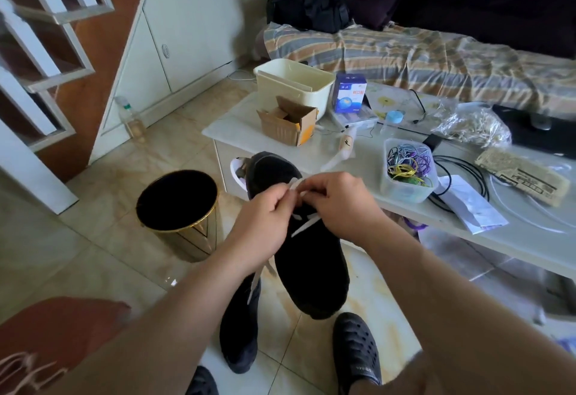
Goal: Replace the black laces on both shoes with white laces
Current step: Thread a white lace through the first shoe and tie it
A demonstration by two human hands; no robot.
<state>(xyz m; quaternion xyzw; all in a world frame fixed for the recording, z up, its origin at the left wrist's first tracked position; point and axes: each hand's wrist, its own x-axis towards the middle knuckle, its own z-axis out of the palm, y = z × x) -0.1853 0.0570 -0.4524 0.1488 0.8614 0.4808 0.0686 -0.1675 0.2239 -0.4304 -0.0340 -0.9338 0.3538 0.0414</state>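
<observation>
Head view looked down at two hands working close together; the left hand [265, 210] and the right hand [339, 204] each pinched the white lace [304, 227] with curled fingers, almost touching each other; the black shoe [307, 251] sat right under both hands, toe pointing back at the person; a second black shoe [240, 329] lay on the floor below the left hand, with a white lace end hanging near it; the lace looked soft, light and floppy, so it was probably best held near its stiff tip; the shoe looked soft but firm enough to stay put; the eyelets hid under the fingers; the fingertips were blurry, so the exact pinch was hard to see.
</observation>
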